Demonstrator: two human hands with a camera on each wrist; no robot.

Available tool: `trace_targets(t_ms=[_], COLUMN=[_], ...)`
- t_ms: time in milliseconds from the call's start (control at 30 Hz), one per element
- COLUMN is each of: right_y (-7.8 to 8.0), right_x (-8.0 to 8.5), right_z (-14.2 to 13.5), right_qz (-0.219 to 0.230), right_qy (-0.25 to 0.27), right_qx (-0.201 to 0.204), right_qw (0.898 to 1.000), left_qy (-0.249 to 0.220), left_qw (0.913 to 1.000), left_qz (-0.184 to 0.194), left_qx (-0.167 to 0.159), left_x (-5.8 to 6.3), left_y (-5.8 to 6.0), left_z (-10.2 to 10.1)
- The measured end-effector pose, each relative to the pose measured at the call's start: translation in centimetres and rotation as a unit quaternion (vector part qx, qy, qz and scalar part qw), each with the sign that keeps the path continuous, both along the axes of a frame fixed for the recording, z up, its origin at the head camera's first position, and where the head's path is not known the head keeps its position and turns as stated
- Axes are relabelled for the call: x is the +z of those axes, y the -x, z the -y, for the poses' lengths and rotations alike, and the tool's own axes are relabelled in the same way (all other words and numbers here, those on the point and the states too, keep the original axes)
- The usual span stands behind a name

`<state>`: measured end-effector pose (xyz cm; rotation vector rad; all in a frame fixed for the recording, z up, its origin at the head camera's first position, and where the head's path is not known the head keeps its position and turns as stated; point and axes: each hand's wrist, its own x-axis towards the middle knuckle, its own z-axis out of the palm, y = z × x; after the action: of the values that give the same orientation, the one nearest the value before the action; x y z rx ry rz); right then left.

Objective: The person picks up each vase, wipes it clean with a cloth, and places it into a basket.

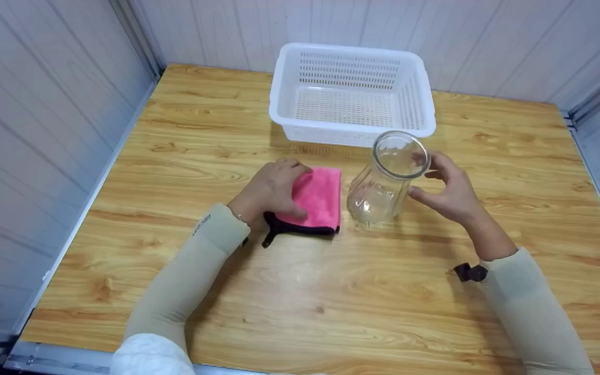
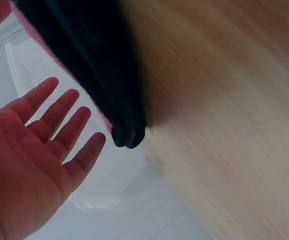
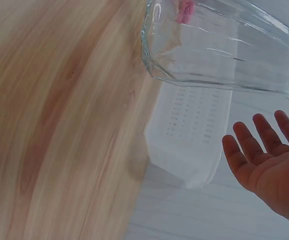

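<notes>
A folded pink cloth (image 1: 318, 195) with a black edge (image 2: 92, 65) and a small loop lies on the table. My left hand (image 1: 275, 190) is at its left side, thumb and fingers spread apart over the cloth's edge; the left wrist view shows the palm and loosely straight fingers. Just right of the cloth stands a clear glass vase (image 1: 375, 200) with a wide round rim, its faceted side (image 3: 209, 55) also showing in the right wrist view. Beside the vase's right side is my right hand (image 1: 448, 190), thumb and fingers apart, palm turned toward the glass.
A white plastic basket (image 1: 352, 130) with slotted walls stands behind the vase and cloth, near the back wall (image 1: 487, 47). The wood-grain table (image 1: 300, 302) is bounded by pale panels on the left, back and right.
</notes>
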<state>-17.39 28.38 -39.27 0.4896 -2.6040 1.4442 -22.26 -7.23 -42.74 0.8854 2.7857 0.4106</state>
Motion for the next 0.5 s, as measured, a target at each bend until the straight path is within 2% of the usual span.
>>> trace_targets(t_ms=[267, 400, 500], right_y=[0.3, 0.3, -0.1], right_x=[-0.2, 0.1, 0.9], right_z=[0.4, 0.7, 1.5], right_qz=[-0.001, 0.004, -0.001], right_qy=[-0.018, -0.014, 0.001], right_qx=[0.001, 0.002, 0.006], right_qw=[1.000, 1.000, 1.000], left_qy=[0.016, 0.020, 0.027], left_qw=[0.9998, 0.9997, 0.9993], left_qz=[0.010, 0.016, 0.022], left_qx=[-0.002, 0.006, 0.011], left_x=[-0.9, -0.8, -0.6], left_y=[0.1, 0.1, 0.1], left_z=[-0.1, -0.4, -0.5])
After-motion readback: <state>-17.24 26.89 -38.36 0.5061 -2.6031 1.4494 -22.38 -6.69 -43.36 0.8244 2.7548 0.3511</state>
